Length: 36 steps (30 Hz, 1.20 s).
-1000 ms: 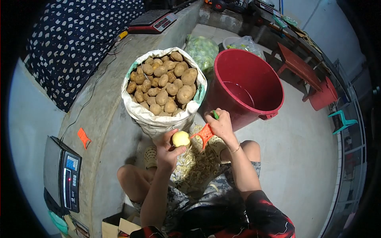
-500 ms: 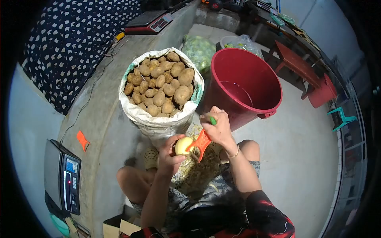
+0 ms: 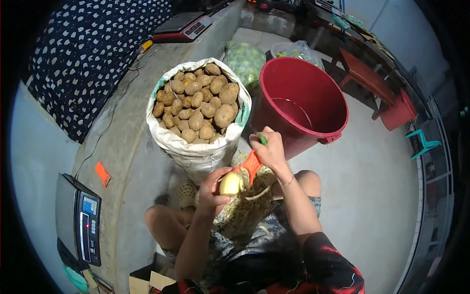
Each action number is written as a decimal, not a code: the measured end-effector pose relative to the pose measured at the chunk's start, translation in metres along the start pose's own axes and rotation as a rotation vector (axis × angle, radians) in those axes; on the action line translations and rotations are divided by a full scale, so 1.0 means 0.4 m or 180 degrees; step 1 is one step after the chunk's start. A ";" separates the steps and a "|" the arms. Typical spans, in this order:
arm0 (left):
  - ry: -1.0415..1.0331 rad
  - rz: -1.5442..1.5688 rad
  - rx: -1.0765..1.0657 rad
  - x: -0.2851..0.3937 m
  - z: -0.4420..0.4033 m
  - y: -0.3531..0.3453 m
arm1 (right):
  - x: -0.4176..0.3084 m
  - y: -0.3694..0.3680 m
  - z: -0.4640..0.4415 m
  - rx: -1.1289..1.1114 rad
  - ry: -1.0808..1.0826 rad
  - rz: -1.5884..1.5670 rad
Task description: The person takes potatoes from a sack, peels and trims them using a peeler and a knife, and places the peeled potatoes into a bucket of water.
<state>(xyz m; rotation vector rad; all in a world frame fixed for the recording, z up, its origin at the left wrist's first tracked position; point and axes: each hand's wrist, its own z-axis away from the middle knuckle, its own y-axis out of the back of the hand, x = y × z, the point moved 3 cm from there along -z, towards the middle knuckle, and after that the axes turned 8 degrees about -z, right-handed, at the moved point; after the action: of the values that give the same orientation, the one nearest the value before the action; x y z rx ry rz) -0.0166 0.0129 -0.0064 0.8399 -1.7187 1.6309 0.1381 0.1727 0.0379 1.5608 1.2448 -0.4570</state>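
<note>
A pale, peeled potato (image 3: 229, 185) is gripped in my left hand (image 3: 211, 191), above the floor between my legs. My right hand (image 3: 269, 152) is closed round the green handle of an orange peeler (image 3: 252, 164), whose head is beside the potato. A strip of peel hangs close to the peeler. Beyond my hands stands a white sack (image 3: 196, 156) full of unpeeled potatoes (image 3: 196, 120). To its right is a large red bin (image 3: 303, 103) with some liquid visible inside. Peelings (image 3: 240, 210) lie scattered on the floor below my hands.
On the ledge at left are a digital scale (image 3: 81, 220) and another orange peeler (image 3: 103, 173). A red scale (image 3: 183, 28) sits farther back. Behind the sack is a bag of green vegetables (image 3: 244, 61). A red bench (image 3: 364, 73) and a teal stool (image 3: 422, 143) stand right.
The peeler has moved from apart from the potato to close against it, then slightly up and away. The potato is tilted differently, and a strip of peel now shows near the blade.
</note>
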 end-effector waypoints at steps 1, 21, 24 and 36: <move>-0.0014 0.0391 -0.0259 -0.013 0.000 0.011 | 0.019 0.003 -0.005 0.0020 -0.0329 -0.0096; -0.0002 0.0341 -0.0001 -0.001 -0.005 -0.008 | -0.112 0.029 0.018 0.0127 0.0849 0.0189; -0.0146 0.0582 -0.0062 0.001 0.001 -0.012 | 0.025 0.002 -0.009 0.0242 -0.0314 -0.0077; -0.0096 0.0546 -0.0125 0.000 -0.008 -0.011 | 0.066 -0.007 -0.003 0.0336 -0.0501 -0.0201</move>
<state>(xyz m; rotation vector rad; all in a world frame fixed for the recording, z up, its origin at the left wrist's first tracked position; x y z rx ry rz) -0.0129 0.0158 -0.0037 0.7184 -1.8822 1.6967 0.1455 0.1859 0.0162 1.5451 1.1668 -0.6828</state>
